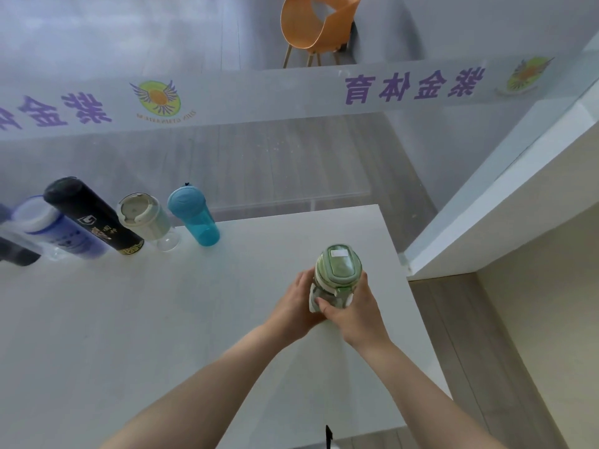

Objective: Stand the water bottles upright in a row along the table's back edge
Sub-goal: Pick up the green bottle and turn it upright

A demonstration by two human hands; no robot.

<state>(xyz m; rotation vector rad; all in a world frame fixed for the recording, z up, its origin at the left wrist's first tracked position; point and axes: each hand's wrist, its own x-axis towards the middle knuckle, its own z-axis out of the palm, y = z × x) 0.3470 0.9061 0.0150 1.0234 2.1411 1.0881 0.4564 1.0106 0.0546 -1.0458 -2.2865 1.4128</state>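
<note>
I have both hands, left hand and right hand, in a closed grip round the upright green bottle, with the row's open end beside the blue bottle lying up and left.

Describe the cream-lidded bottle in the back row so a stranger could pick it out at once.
Start at the white table and follow its back edge, by the glass wall, to the row of upright bottles. The one you want stands second from the row's right end, between the tall black bottle and the teal bottle. It alone has a cream lid, a pale body and a clear base.
</note>
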